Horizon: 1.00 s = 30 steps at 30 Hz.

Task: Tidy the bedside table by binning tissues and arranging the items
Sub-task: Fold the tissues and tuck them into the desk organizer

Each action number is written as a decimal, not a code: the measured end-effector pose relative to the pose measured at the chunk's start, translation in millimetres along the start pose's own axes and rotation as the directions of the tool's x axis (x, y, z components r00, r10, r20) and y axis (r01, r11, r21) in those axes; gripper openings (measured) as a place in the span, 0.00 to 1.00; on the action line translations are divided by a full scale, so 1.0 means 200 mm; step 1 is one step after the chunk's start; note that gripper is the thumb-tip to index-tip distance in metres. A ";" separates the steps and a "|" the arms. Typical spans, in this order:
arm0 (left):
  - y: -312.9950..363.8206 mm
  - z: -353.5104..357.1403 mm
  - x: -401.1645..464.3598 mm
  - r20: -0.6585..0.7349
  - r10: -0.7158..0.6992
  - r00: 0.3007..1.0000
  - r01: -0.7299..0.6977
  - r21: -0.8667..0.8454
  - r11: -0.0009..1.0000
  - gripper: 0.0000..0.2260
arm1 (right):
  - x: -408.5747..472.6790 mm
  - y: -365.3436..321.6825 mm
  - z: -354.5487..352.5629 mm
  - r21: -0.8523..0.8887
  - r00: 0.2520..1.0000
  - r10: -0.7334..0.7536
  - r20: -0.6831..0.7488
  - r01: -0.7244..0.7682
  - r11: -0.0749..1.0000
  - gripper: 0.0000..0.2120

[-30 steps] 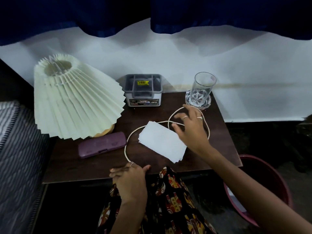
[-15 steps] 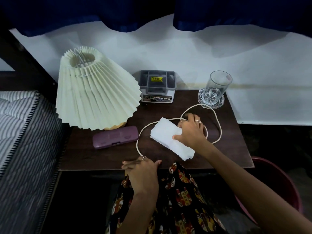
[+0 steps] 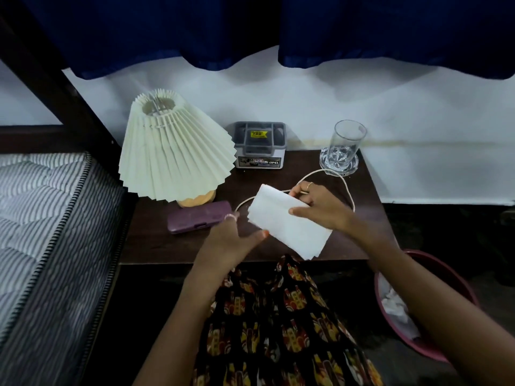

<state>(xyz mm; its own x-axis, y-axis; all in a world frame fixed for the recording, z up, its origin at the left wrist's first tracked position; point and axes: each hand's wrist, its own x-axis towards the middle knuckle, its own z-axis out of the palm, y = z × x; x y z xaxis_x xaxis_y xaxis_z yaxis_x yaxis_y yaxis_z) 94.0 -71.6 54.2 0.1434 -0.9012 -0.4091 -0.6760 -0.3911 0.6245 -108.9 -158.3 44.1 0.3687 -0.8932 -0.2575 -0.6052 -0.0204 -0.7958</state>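
The left hand (image 3: 231,238) has come up off the table (image 3: 156,243) edge to the tissues (image 3: 289,221), fingers spread loose beside them. The right hand (image 3: 320,207) grips the stack, raised above the tabletop.

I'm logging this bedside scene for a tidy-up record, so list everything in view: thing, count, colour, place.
lamp: 1, cream pleated shade, table back left
case: 1, purple, in front of lamp
organiser box: 1, grey, table back centre
glass: 1, clear, on a coaster, back right
cord: 1, white, looped on table
tissue stack: 1, white, held above table
table: 1, dark brown
bin: 1, maroon, floor right, tissues inside
mattress: 1, striped, left
left hand: under stack
right hand: gripping stack
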 end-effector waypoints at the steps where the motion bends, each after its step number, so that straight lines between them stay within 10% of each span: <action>1: 0.02 -0.02 -0.01 -0.002 0.033 0.999 -0.033 -0.130 0.991 0.38 | -0.03 -0.03 -0.02 0.030 0.997 -0.025 0.076 0.022 0.999 0.11; 5: 0.06 -0.10 -0.05 0.158 0.099 0.983 -0.002 -0.522 0.853 0.30 | -0.14 -0.13 -0.05 0.153 0.958 -0.055 0.283 0.012 0.988 0.14; 9: 0.01 -0.08 -0.10 0.371 0.106 0.922 0.134 -0.566 0.814 0.15 | -0.24 -0.15 -0.04 0.183 0.941 -0.046 0.336 -0.017 0.983 0.15; 24: -0.05 0.02 -0.12 0.225 0.029 0.974 0.169 -0.804 0.570 0.11 | -0.36 0.12 0.04 0.763 0.969 0.053 0.242 -0.223 0.606 0.20; 30: -0.06 0.05 -0.09 0.192 0.051 0.980 0.143 -0.862 0.486 0.10 | -0.33 0.14 0.02 0.711 0.981 0.086 0.173 -0.185 0.679 0.13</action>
<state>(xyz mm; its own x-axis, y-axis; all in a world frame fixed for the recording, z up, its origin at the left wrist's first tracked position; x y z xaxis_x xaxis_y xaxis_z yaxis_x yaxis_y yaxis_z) 93.5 -49.5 47.4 -0.0326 -0.8675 -0.4964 0.3152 -0.4803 0.8185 -147.2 -98.4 37.1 0.4321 -0.8001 -0.4161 0.0224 0.4708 -0.8820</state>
